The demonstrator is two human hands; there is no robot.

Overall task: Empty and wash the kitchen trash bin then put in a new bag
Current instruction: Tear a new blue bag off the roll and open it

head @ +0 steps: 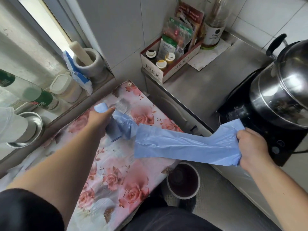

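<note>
My left hand [100, 120] grips a roll of light blue trash bags [112, 126] that stands on the rose-patterned tabletop [120, 177]. A flat blue bag [183, 144] stretches from the roll to the right, and my right hand [251, 147] clutches its far end in a fist. Below the stretched bag, on the floor, stands a small round trash bin [183, 180] with a white rim and a dark inside. I see no liner in it.
A steel counter [205, 84] on the right carries a black induction cooker [260, 127] with a shiny steel pot [281, 95], a cardboard box of spices [168, 62] and a bottle [213, 30]. The window ledge on the left holds a mortar [88, 64], jars and a metal bowl [31, 129].
</note>
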